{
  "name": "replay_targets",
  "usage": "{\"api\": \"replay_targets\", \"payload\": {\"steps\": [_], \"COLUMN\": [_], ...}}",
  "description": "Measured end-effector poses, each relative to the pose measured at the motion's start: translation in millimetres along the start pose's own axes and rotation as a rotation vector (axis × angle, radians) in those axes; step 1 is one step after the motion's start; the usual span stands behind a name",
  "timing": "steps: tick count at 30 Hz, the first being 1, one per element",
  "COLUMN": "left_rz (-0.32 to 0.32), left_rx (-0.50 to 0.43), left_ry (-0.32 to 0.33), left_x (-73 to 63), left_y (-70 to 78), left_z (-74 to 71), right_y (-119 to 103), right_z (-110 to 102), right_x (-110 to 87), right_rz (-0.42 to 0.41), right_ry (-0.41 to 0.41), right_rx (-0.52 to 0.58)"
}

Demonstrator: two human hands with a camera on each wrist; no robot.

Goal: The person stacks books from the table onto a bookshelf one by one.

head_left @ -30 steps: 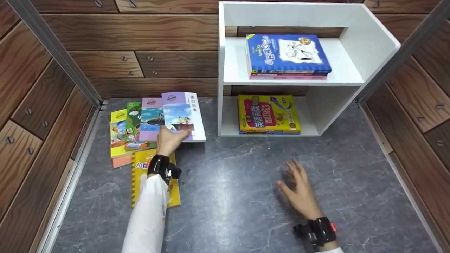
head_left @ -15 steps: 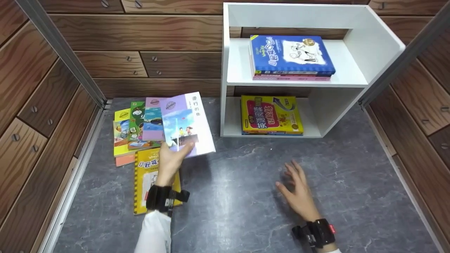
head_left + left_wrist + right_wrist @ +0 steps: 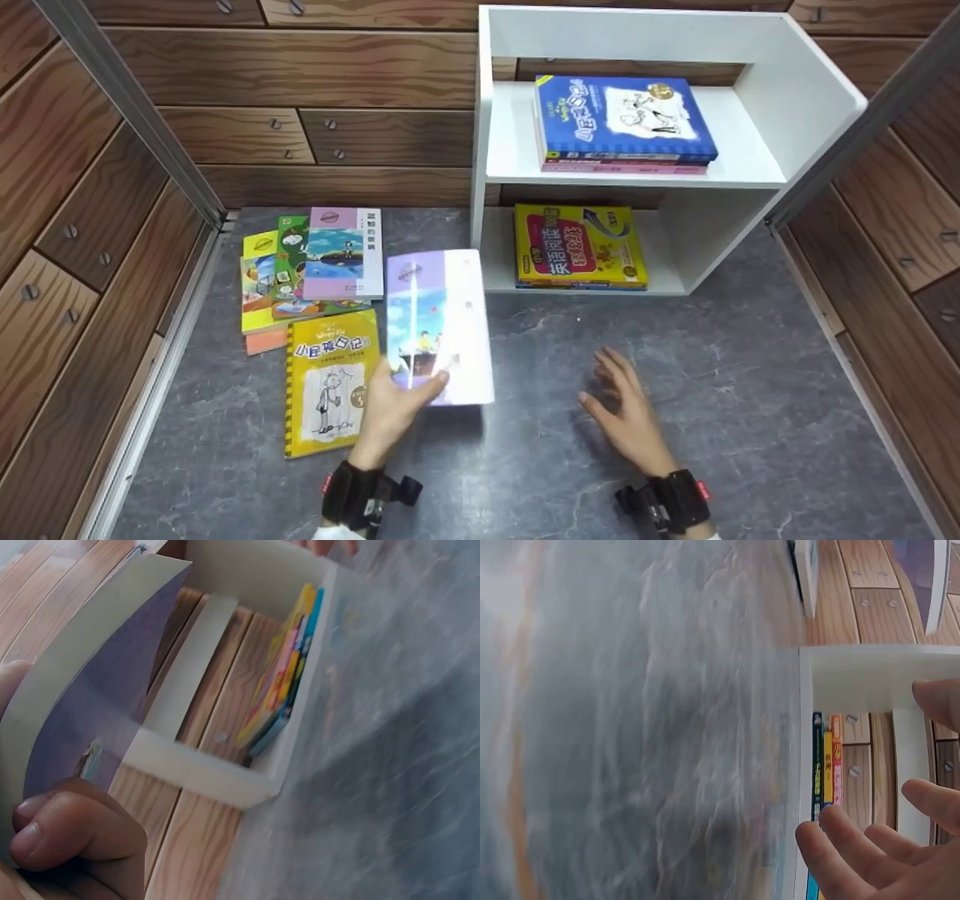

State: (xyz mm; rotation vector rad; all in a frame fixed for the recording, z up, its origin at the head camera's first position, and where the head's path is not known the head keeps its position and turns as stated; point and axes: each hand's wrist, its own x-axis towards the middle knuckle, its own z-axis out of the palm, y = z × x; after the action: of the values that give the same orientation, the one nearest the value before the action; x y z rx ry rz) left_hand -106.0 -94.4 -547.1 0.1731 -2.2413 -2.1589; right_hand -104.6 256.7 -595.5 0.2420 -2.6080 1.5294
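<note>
Fingers [image 3: 82, 831] on book [image 3: 420, 307] above grey marbled surface [image 3: 517, 457], wood-patterned walls [image 3: 337, 67] around

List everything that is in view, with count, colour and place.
Held book: one, purple and white, in left hand
Front book: one, yellow, floor, left of held book
Overlapping books: at least four, purple-white, green, yellow, orange, floor, farther back
Upper books: count unclear, blue topmost, upper shelf
Lower books: count unclear, yellow topmost, lower shelf
Bookcase: one, white, at back
Floor: one, grey, underneath
Walls: three, brown, back and sides
Metal bars: several, grey, at corners
Sleeves: two, white, bottom edge
Wristbands: two, black, both wrists
Left hand: one, holding book
Right hand: one, before bookcase
</note>
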Motion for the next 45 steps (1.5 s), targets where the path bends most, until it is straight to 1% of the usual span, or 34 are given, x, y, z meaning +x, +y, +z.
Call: {"api": "replay_targets", "payload": {"steps": [3,4,6,8,10,13,15,19,22,24,26,29,31,34,37,42,45], "left_rz": [0.046,0.058,0.078,0.092,0.095,0.104,0.109,0.128,0.147,0.162,0.189,0.228,0.244,0.252,0.244,0.243,0.269], "left_rx": [-0.012,-0.008,-0.04,-0.035,-0.007,0.018,0.038,0.052,0.056,0.071,0.1,0.118,0.122,0.111,0.111,0.127,0.134], "left_ry": [-0.068,-0.084,-0.118,-0.126,-0.113,-0.099,-0.087,-0.069,-0.054,-0.038,-0.004,0.037,0.061,0.075,0.087,0.082,0.068], "left_x": [-6.1,-7.8,-9.8,-12.1,-13.8,-13.9,-13.0,-11.9,-12.5,-13.8,-15.8,-20.4,-24.0,-29.0,-32.7,-35.9,-34.5], "left_y": [-5.1,-6.7,-9.9,-12.5,-14.4,-17.6,-20.0,-24.7,-26.6,-27.2,-28.4,-30.5,-31.6,-31.3,-30.2,-29.6,-29.9], "left_z": [12.2,16.8,26.9,37.1,47.4,62.4,72.2,90.3,101.7,108.9,116.5,128.7,136.2,144.7,149.8,151.4,147.0], "right_y": [-5.5,-7.5,-11.8,-16.5,-21.6,-30.4,-36.0,-45.8,-50.6,-52.3,-53.9,-55.1,-55.1,-53.0,-51.4,-52.0,-52.2], "right_z": [5.3,7.8,13.5,19.9,26.0,33.3,36.6,40.0,40.7,40.9,41.9,43.7,45.1,46.0,45.0,36.0,26.5], "right_x": [-1.4,-2.0,-3.0,-3.9,-4.7,-6.0,-6.2,-5.3,-3.4,-1.9,0.9,4.7,7.1,9.2,12.0,18.0,23.0], "right_rz": [0.02,0.027,0.034,0.037,0.032,0.044,0.064,0.145,0.196,0.222,0.243,0.275,0.277,0.23,0.146,0.009,-0.066], "right_ry": [-0.022,-0.034,-0.058,-0.085,-0.1,-0.095,-0.073,-0.029,0.024,0.077,0.141,0.237,0.3,0.376,0.42,0.442,0.422], "right_rx": [0.048,0.08,0.146,0.218,0.281,0.322,0.334,0.366,0.378,0.366,0.346,0.334,0.342,0.353,0.357,0.329,0.303]}}
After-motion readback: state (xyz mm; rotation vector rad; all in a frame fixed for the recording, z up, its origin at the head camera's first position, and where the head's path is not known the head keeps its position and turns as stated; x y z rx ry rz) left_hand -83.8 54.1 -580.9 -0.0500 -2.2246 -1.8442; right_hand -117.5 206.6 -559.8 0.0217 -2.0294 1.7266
